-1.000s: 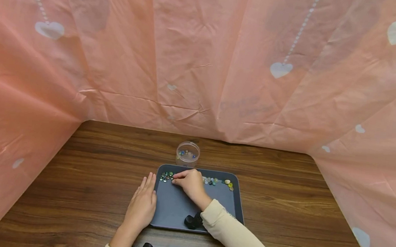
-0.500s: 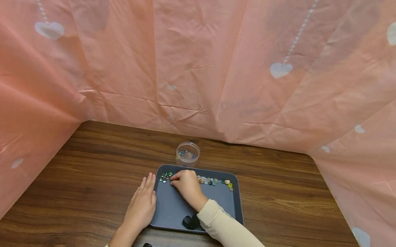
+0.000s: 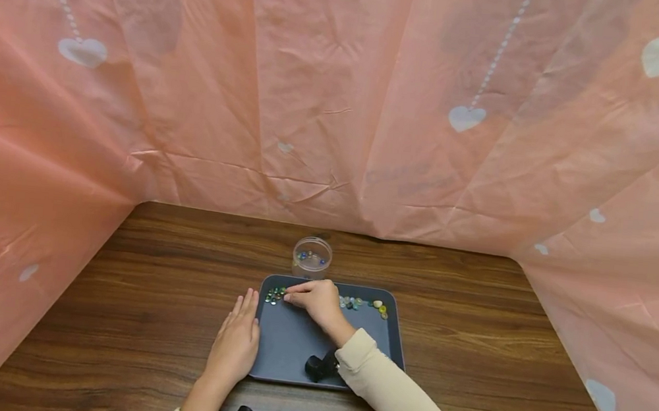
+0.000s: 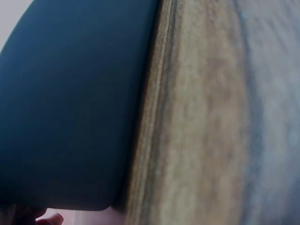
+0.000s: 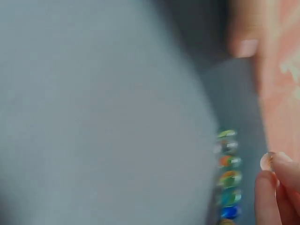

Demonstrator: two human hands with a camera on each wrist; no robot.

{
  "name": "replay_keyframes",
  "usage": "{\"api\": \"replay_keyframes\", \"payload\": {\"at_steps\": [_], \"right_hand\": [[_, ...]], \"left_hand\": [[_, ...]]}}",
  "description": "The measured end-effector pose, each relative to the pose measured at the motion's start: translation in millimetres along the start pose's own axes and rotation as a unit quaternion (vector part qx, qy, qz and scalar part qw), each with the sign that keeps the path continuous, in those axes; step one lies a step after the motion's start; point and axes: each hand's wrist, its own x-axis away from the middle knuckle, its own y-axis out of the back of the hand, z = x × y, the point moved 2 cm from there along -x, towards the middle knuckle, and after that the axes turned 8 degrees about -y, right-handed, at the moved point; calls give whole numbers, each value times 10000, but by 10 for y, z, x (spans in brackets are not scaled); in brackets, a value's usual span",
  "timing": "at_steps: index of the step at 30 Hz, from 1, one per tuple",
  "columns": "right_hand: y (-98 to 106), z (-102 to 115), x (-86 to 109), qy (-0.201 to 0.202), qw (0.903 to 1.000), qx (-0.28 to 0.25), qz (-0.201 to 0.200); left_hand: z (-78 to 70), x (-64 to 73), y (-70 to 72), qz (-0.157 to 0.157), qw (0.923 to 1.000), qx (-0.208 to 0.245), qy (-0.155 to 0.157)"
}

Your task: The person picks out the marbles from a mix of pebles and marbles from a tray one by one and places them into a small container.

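Observation:
My right hand (image 3: 320,302) is over the far left part of a dark grey tray (image 3: 297,354). In the right wrist view, its thumb and finger pinch a clear glass marble (image 5: 266,161). A cluster of green marbles (image 3: 274,296) lies just left of those fingertips, in the tray's far left corner. My left hand (image 3: 237,342) lies with straight fingers along the tray's left side, touching or very close to it. The left wrist view shows the tray's dark outer wall (image 4: 70,108) beside the wood.
Clear, white and blue-green marbles (image 3: 350,302) lie along the tray's far edge, with yellow ones (image 3: 383,310) at its far right. Behind the tray stands a clear round tub (image 3: 312,257) holding several marbles. Pink heart-print cloth (image 3: 339,100) encloses the wooden table (image 3: 473,325).
My right hand shifts slightly left, then lifts a little and moves slightly right, staying by the green marbles. The left hand keeps its place beside the tray.

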Motion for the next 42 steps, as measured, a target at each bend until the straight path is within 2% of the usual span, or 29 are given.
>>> {"api": "replay_keyframes", "payload": {"at_steps": [2, 4, 8, 12, 14, 18, 21, 23, 26, 28, 31, 34, 36, 38, 40, 42], "right_hand": [[40, -2, -25, -589, 9918, -1100, 267], [72, -3, -50, -1026, 9708, -2113, 487], [133, 15, -93, -1393, 9369, -3136, 675], [210, 54, -121, -1591, 9108, -3739, 733], [257, 86, -135, -1675, 9020, -3910, 738], [365, 131, -180, -1763, 8891, -4165, 696], [445, 157, -231, -1793, 8847, -4260, 608], [494, 176, -267, -1812, 8852, -4252, 534], [555, 215, -320, -1697, 8981, -4035, 433], [583, 234, -361, -1544, 9146, -3720, 346], [602, 262, -423, -1245, 9485, -2909, 148], [605, 290, -482, -884, 9799, -1777, -206], [605, 308, -514, -593, 9936, -807, -518], [602, 331, -536, -336, 9961, 124, -808], [590, 357, -551, -78, 9910, 905, -980], [570, 392, -556, 148, 9859, 1345, -981]], "left_hand": [[-2, 2, 0, -36, 10000, 2, -26], [-2, 4, -3, -53, 10000, 7, -36], [-4, 3, 1, -66, 10000, 12, -50], [-4, 1, 3, -61, 10000, 8, -58], [-5, 2, 6, -65, 10000, 3, -61], [-3, 4, 4, -48, 10000, 3, -44], [-1, 7, -1, -34, 10000, 16, -32], [0, 9, -1, -35, 10000, 23, -27], [-1, 11, 1, -41, 10000, 29, -21], [-4, 10, 4, -41, 10000, 30, -21], [-5, 10, 7, -39, 10000, 42, -6], [-6, 10, 10, -40, 10000, 45, 12], [-5, 10, 12, -36, 10000, 42, 14], [-7, 9, 12, -27, 10000, 41, 8], [-9, 8, 13, -17, 10000, 34, 9], [-10, 7, 13, -20, 10000, 32, 10]]}}
